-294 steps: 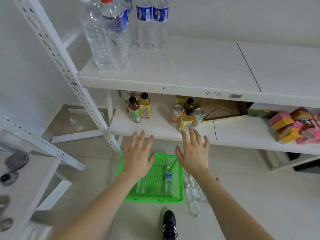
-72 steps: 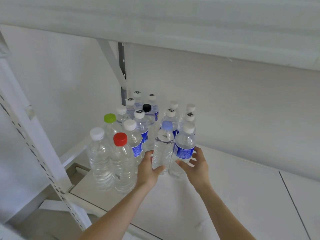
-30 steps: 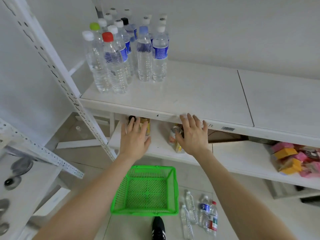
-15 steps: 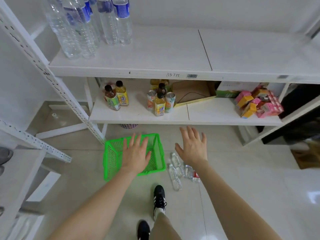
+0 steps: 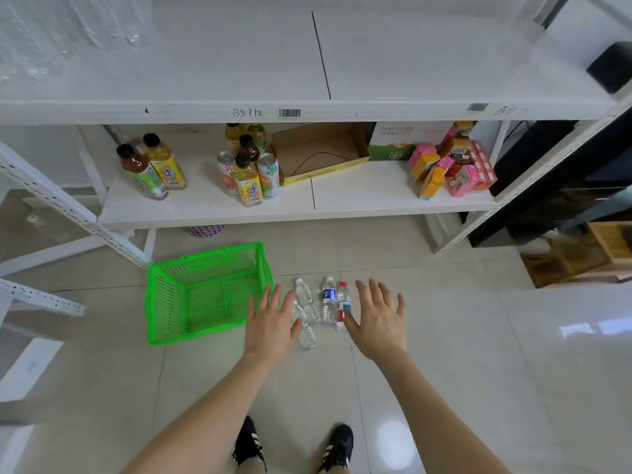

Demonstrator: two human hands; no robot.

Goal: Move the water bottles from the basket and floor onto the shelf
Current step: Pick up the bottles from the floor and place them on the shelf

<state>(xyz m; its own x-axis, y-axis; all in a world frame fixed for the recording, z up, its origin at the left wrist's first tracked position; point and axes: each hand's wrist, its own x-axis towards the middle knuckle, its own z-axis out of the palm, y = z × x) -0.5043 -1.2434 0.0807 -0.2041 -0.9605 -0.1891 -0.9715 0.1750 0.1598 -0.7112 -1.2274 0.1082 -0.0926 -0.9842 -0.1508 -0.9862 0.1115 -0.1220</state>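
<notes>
Both hands out flat with fingers spread wide, holding nothing; left hand (image 5: 272,325) hovers by the right edge of the green basket (image 5: 160,302); 4 water bottles (image 5: 328,302) lie on the floor (image 5: 478,336) right between the 2 hands, 1 partly under the left fingers; the red-capped bottle (image 5: 343,304) is just beside the right hand (image 5: 378,321); more blurry bottles (image 5: 34,35) stand top-left on the shelf (image 5: 410,63).

Spread left hand (image 5: 272,325) and right hand (image 5: 378,323) above floor bottles (image 5: 328,301)
</notes>
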